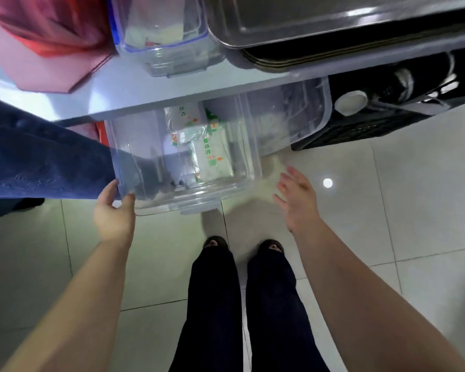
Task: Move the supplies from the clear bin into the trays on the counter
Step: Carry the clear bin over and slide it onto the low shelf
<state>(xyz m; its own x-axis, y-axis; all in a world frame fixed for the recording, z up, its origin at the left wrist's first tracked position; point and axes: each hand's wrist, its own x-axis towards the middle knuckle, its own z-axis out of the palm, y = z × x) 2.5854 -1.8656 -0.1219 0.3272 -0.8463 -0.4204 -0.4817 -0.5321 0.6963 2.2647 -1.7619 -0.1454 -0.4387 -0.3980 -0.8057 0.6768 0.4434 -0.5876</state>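
A clear plastic bin (145, 146) sits on the tiled floor, half under the counter edge (134, 100). Inside it lie white packets with green and orange print (212, 154) and some dark items. My left hand (113, 210) grips the bin's near left corner, thumb on the rim. Out to the right of the bin, my right hand (297, 197) hovers with fingers spread, touching nothing. On the counter above are metal trays (306, 41), stacked, and a second clear bin with a blue rim (161, 36).
A black crate (387, 124) holding a white-capped bottle stands under the counter at right, beside another clear container (306, 114). Dark blue cloth (38, 157) hangs at left. A pink and red object (46, 41) lies on the counter. My legs and feet stand on the tiles.
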